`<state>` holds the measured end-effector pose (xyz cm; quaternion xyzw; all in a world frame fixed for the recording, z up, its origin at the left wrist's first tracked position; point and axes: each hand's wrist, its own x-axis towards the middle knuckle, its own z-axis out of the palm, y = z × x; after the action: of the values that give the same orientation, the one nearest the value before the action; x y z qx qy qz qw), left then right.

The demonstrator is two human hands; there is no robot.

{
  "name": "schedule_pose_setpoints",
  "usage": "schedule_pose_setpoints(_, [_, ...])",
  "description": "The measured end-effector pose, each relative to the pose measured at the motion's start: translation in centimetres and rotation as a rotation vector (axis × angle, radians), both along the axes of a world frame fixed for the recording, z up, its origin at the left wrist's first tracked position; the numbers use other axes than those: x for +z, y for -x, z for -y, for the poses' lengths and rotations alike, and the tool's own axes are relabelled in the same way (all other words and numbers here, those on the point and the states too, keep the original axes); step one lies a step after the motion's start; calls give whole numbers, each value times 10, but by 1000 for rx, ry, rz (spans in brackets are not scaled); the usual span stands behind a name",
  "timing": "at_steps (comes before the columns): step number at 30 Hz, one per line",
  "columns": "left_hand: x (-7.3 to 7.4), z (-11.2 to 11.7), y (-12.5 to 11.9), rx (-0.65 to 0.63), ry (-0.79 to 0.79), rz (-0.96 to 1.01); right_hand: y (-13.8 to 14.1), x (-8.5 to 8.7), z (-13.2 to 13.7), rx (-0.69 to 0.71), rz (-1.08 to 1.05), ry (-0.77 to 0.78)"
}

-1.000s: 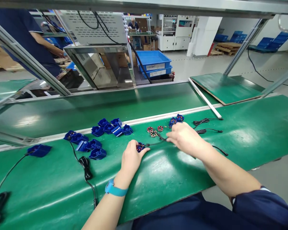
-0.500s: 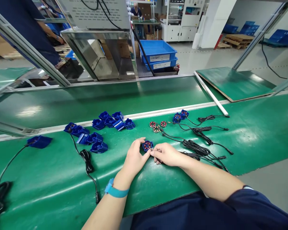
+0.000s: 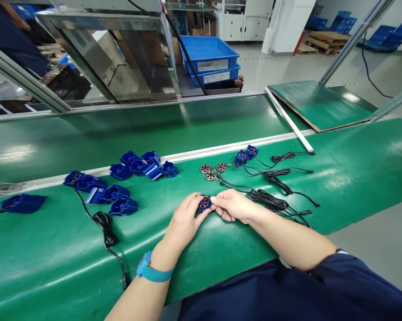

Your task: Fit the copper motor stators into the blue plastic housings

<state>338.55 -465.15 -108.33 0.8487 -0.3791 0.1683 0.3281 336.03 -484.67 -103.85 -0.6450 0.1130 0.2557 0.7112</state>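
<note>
Between my hands, low over the green mat, is a blue plastic housing (image 3: 204, 203) with a red-and-black motor stator seated inside it. My left hand (image 3: 186, 216) curls around the housing's left side, thumb at its near edge. At its right rim, the fingers of my right hand (image 3: 230, 204) are pinched together, apparently on a thin wire that is mostly hidden. Just beyond lie loose stators (image 3: 211, 175) with black cables attached. Two more blue housings (image 3: 241, 157) with stators inside sit behind them to the right.
Several blue housings (image 3: 119, 171) stand in a group at the left, one with a bundled black cable (image 3: 105, 228). Coiled cables (image 3: 269, 199) lie to the right. A white bar (image 3: 289, 119) slants across the back channel. Stacked blue bins (image 3: 209, 53) stand beyond.
The view has shifted, so the bench items appear further left and slightly higher. My right hand's fingertips have moved up along the housing's right rim, while my left hand keeps hold of the housing.
</note>
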Motion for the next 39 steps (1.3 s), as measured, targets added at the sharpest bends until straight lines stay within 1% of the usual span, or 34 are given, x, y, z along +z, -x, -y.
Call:
schedule_pose_setpoints(4, [-6,6,6,31,-17,26,2,3,1,14,-60,-126])
schedule_pose_setpoints(7, [-7,9,7,37,-6,38,0,6,4,34,-129,-152])
schedule_pose_setpoints(10, [-6,9,7,31,-6,81,-3,9,7,24,-158,-124])
schedule_pose_setpoints(13, [-5,9,6,37,-21,114,-4,10,10,-19,-167,-96])
schedule_pose_setpoints(16, [-4,9,6,29,-18,115,-5,12,12,-56,-156,-78])
schedule_pose_setpoints(18, [-3,10,6,16,-10,109,-4,13,12,-55,-140,-67])
schedule_pose_setpoints(25, [0,11,7,-7,23,134,0,14,6,19,-106,-8])
schedule_pose_setpoints(29, [0,13,8,-21,33,188,1,15,7,72,-59,-11])
schedule_pose_setpoints(32, [0,15,9,-29,41,186,0,14,9,105,-43,2])
schedule_pose_setpoints(37, [0,16,10,-18,28,200,-1,12,13,154,-11,63])
schedule_pose_setpoints(39, [1,16,11,-36,15,188,1,12,14,165,18,119])
